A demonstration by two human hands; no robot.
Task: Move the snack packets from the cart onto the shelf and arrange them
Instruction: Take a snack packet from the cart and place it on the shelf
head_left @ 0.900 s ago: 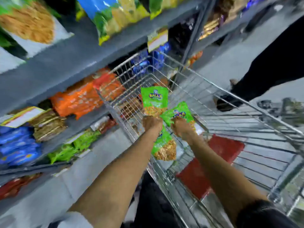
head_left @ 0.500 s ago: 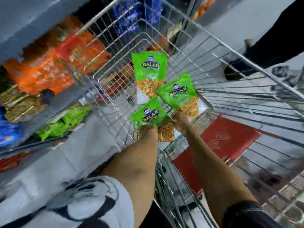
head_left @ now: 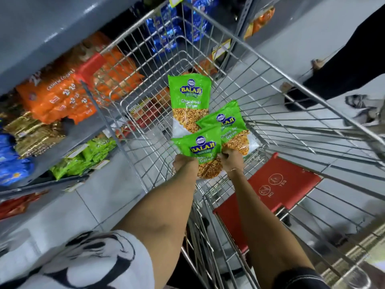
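Three green Balaji snack packets are in the wire cart [head_left: 245, 65]. One packet [head_left: 189, 101] stands upright at the far side. A second packet [head_left: 228, 124] lies tilted to its right. The nearest packet [head_left: 201, 147] overlaps both. My left hand [head_left: 184, 164] grips the nearest packet at its lower left. My right hand [head_left: 231, 158] holds the lower edges of the nearest and the tilted packet, fingers closed on them. The grey shelf unit [head_left: 41, 36] is to the left of the cart.
The shelves at left hold orange cookie packs [head_left: 56, 97], gold packs [head_left: 35, 136], blue packs [head_left: 12, 163] and green packets [head_left: 83, 159] lower down. A red child-seat flap [head_left: 277, 184] lies at the cart's near end. Another person's dark-clothed leg and foot [head_left: 337, 65] stand at right.
The view has tipped down and closer to the cart. My left hand has turned its green packet upward so its front label shows, and both hands now meet on the nearest packet.
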